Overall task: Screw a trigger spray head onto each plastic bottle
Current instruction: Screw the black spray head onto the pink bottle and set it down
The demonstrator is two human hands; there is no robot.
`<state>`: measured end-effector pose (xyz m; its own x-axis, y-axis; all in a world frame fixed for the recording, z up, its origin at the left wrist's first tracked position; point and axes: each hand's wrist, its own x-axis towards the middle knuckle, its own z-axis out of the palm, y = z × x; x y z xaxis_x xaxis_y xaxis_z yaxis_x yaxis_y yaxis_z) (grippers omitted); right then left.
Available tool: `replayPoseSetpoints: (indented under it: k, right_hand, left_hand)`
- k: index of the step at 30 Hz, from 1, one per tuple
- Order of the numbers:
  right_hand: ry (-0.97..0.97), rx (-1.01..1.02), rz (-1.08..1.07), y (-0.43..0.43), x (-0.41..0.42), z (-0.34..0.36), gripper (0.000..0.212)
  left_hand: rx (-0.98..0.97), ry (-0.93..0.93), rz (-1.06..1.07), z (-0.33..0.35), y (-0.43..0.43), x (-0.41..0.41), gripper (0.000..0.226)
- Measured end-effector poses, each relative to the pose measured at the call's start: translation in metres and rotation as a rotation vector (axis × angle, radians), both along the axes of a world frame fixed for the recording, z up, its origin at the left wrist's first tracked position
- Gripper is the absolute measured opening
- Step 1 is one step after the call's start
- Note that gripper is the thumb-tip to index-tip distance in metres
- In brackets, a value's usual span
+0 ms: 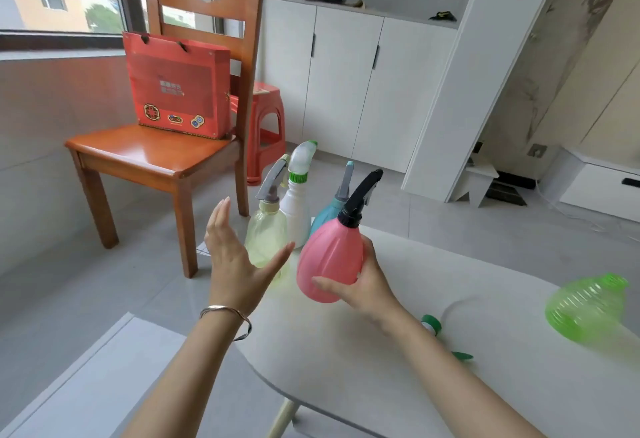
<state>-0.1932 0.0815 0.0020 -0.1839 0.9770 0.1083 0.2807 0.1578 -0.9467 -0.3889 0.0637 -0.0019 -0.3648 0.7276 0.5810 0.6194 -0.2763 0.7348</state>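
My right hand [363, 285] grips a pink bottle [329, 257] from the right side and lifts it above the white table [381, 368]; a black trigger spray head [360, 197] sits on its neck. My left hand [235, 261] is open with fingers spread, just left of the pink bottle and not touching it. Behind stand a pale yellow bottle [265, 238] with a grey head, a white bottle [298, 209] with a white and green head, and a teal bottle [323, 214] with a grey head. A green bottle [585, 309] lies headless at the right. A green spray head [433, 325] lies partly hidden behind my right forearm.
A wooden chair [156, 157] with a red gift bag [178, 84] stands left of the table. A red plastic stool [266, 119] is behind it. White cabinets [346, 81] line the far wall. The table's left edge curves near my left wrist.
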Motion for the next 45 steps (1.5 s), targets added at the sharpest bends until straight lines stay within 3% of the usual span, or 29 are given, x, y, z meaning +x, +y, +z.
replayPoseSetpoints:
  k: [7, 12, 17, 25, 30, 33, 37, 40, 45]
  right_hand:
    - [-0.144, 0.0, 0.05, 0.014, -0.006, -0.034, 0.085]
    - [-0.137, -0.038, 0.066, 0.022, -0.008, -0.04, 0.088]
    - [-0.183, -0.037, 0.059, 0.027, -0.009, -0.039, 0.094]
    - [-0.188, -0.056, 0.078, 0.029, -0.007, -0.04, 0.097]
    - [-0.139, -0.067, 0.1, 0.026, -0.006, -0.038, 0.099]
    - [-0.103, -0.064, 0.093, 0.021, -0.001, -0.035, 0.101]
    - [-0.099, 0.009, 0.062, 0.011, 0.016, -0.021, 0.1]
    - [-0.082, 0.084, 0.024, -0.002, 0.037, -0.007, 0.096]
    - [-0.088, 0.224, -0.073, -0.024, 0.092, 0.009, 0.073]
  left_hand:
    - [-0.401, -0.069, -0.177, -0.04, 0.02, -0.02, 0.097]
    - [-0.391, -0.088, -0.231, -0.044, 0.027, -0.024, 0.079]
    - [-0.403, -0.148, -0.282, -0.044, 0.031, -0.024, 0.074]
    - [-0.405, -0.147, -0.25, -0.044, 0.031, -0.02, 0.077]
    - [-0.402, -0.129, -0.22, -0.042, 0.031, -0.017, 0.092]
    - [-0.324, -0.06, -0.125, -0.036, 0.025, -0.009, 0.096]
    - [-0.045, -0.005, -0.041, -0.011, 0.008, 0.01, 0.082]
    - [0.1, 0.049, -0.103, 0.003, -0.006, 0.032, 0.072]
    - [0.166, 0.098, -0.247, 0.011, -0.02, 0.084, 0.062]
